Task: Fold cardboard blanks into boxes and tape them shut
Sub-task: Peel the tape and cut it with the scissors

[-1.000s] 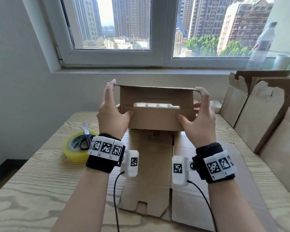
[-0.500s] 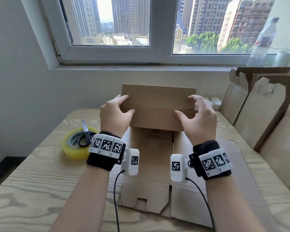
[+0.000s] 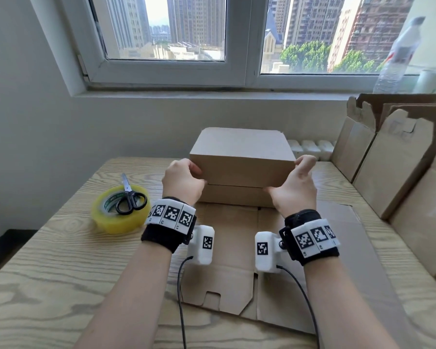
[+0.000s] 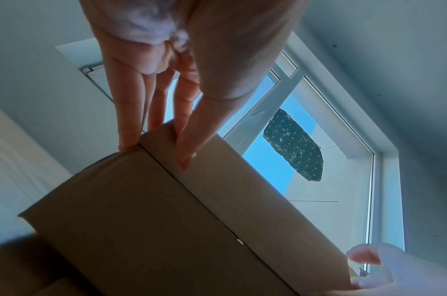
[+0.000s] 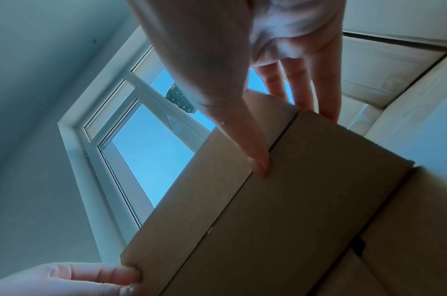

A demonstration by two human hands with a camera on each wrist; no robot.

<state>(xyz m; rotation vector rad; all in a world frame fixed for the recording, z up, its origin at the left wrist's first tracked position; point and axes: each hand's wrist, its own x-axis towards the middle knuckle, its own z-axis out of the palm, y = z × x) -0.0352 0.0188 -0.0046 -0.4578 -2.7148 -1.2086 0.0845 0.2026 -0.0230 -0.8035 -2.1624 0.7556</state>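
Note:
A brown cardboard box [image 3: 242, 159] stands closed on a flat blank [image 3: 234, 248] in the middle of the table. Its lid's front flap lies down over the front face. My left hand [image 3: 194, 172] grips the box's left front corner. In the left wrist view that hand [image 4: 156, 154] has its thumb on the flap of the box [image 4: 166, 220] and its fingers along the side. My right hand [image 3: 297, 172] holds the right front corner. Its thumb presses at the flap's lower edge on the box [image 5: 293, 200], and the fingers of the right hand [image 5: 290, 138] reach round the end.
A yellow tape roll [image 3: 106, 217] lies at the left with black-handled scissors [image 3: 130, 197] on top. Several flat blanks [image 3: 388, 167] lean upright along the right edge. A plastic bottle [image 3: 398, 54] stands on the windowsill. The wooden table [image 3: 48, 273] shows at the left front.
The lid has come down from upright and its front flap now covers the front face. Both hands slid from the lid's top edge down to the front corners.

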